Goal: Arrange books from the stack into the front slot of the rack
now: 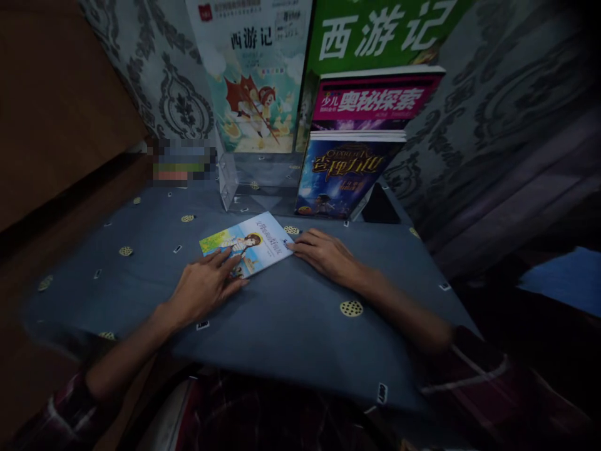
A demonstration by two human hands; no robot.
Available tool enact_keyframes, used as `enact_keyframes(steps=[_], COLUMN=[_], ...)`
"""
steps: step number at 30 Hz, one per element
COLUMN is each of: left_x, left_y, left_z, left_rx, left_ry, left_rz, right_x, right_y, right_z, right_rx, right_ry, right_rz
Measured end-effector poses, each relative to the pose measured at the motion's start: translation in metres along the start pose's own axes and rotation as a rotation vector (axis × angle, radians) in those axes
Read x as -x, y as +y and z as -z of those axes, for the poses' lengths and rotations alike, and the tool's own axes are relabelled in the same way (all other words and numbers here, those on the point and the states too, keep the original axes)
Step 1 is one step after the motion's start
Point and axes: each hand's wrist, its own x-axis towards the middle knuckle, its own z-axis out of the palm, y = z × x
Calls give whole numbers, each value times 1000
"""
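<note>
A thin picture-covered book [270,241] lies at a slant on the cloth-covered table, its cover showing a girl in a yellow hat against blue sky. My left hand [206,282] rests palm down over its lower left edge, fingers stretched onto the cover and thumb apart along the near edge. At the book's right corner, the fingertips of my right hand [328,254] touch the edge; this hand is also palm down with fingers extended, its thumb mostly hidden. Behind the book stands a clear display rack [228,181] with upright books.
In the rack are a pale storybook [256,119], a tall green book [389,31], a magenta book [370,103] and a dark blue book [347,178]. A dark flat object [381,203] lies right of the rack. A blurred stack [181,164] sits at the back left. Patterned curtains [469,138] hang behind.
</note>
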Motion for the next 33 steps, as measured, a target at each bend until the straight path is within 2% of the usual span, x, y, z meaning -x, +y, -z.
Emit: enact_keyframes(steps=[6,13,16,19,24,29,33], left_x=[10,20,21,20,16,12,13], left_y=[9,3,-6,-9,-6,-7,-11], left_z=[8,18,17,15,12,7,5], left_rx=[5,7,41,77,1,-23,7], left_ry=[16,-117,-146,-108,-50,14,70], left_rz=[-43,-147,-183,-225,-289,-373,-395], right_x=[-20,-51,-52,-45,-33,-30,-27], right_y=[10,14,10,2,-23,-66,-87], right_z=[0,-18,-25,-31,-36,-37,-34], right_rx=[60,117,115,108,14,-290,-448], right_ry=[-50,-36,-4,62,159,104,104], right_rz=[-91,-215,-266,-297,-188,-17,-10])
